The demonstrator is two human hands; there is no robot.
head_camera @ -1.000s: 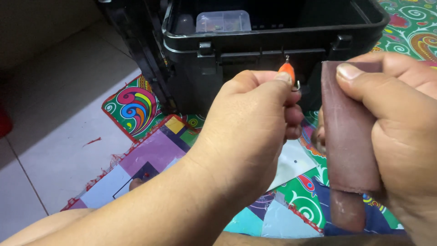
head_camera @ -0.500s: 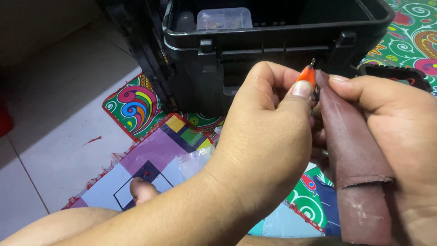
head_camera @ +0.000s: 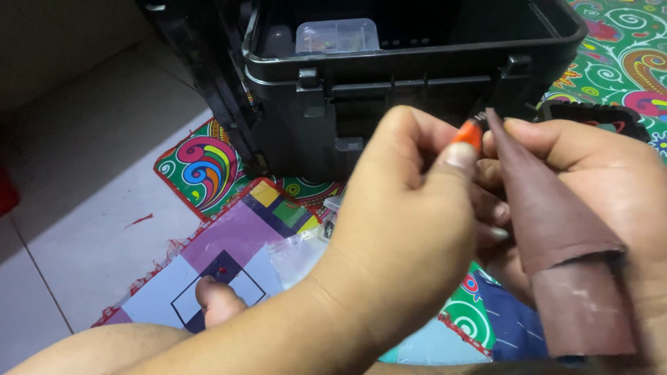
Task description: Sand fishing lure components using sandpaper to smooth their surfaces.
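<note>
Pinching a small orange piece against a brown strip, over the mat

From the left I see my left hand with thumb and fingers closed on the orange piece, just in front of the black box; beside it my right hand grips the folded brown strip, its tip touching the piece

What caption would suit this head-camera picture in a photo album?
Left hand pinches a small orange piece against a folded brown sheet held by the right hand, before an open black box.
</note>
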